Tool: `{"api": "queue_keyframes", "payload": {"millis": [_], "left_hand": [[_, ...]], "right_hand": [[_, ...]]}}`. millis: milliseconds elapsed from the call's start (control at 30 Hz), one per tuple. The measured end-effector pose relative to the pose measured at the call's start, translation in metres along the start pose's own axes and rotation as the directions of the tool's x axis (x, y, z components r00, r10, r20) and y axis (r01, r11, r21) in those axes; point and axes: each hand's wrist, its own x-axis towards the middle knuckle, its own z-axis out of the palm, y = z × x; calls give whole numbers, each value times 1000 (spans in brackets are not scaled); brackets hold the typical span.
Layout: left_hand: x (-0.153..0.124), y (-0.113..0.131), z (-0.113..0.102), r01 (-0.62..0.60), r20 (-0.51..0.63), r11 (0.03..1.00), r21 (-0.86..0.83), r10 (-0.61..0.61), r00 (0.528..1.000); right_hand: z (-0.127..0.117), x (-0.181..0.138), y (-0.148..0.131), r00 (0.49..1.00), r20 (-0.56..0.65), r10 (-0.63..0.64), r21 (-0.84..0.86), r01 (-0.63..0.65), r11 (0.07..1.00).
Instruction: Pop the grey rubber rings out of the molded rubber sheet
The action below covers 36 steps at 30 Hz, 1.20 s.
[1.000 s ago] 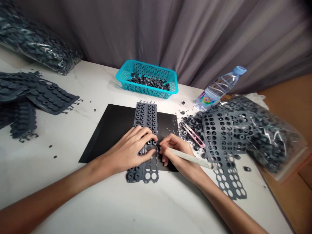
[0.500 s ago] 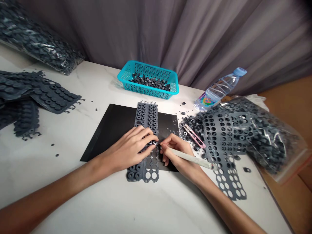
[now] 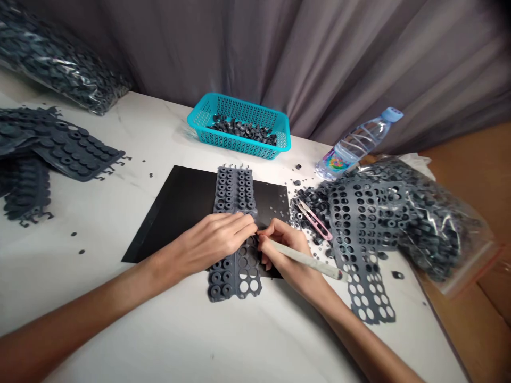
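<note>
A dark grey rubber sheet (image 3: 235, 190) with rows of ring-shaped pieces lies lengthwise across a black mat (image 3: 167, 213). Several holes in its near right part are bare. My left hand (image 3: 217, 236) rests across the sheet's middle, its fingers drawn together and gripping at the right side. The fingertips and whatever small part they pinch are mostly hidden. Held like a pen in my right hand (image 3: 289, 244) is a slim tool with a whitish handle (image 3: 309, 260). Its tip meets the left fingertips at the sheet's right edge and cannot be made out.
A turquoise basket (image 3: 239, 146) holds loose dark rings. Pink thread snips (image 3: 315, 221) lie on scattered rings, beside a punched-out sheet (image 3: 361, 239) and a plastic bag of parts (image 3: 443, 234). A water bottle (image 3: 353, 146) leans behind. More sheets (image 3: 72, 149) and a full bag (image 3: 59, 64) lie left.
My left fingers have drawn closer together and nearer the tool's tip. My right hand keeps its grip on the tool. The whole view has shifted slightly.
</note>
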Motion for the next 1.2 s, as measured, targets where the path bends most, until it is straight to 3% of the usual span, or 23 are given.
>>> {"api": "queue_keyframes", "payload": {"millis": [133,233,367,733,1200], "left_hand": [[6,0,1,82,-57,979,-187,-94,994],[8,-2,-3,182,17,922,-341,-187,982],[6,-5,-8,215,78,867,-449,-202,976],[0,-9,-1,169,30,888,-428,-173,984],[3,-7,-1,170,-7,899,-403,-188,982]], "right_hand": [[1,0,-1,1000,-21,4,-24,-4,1000],[-1,1,0,1000,7,21,130,-22,991],[-5,4,-1,1000,-28,-10,241,17,971],[-13,9,3,995,96,-14,193,-5,981],[-11,9,4,996,88,-25,199,7,980]]}}
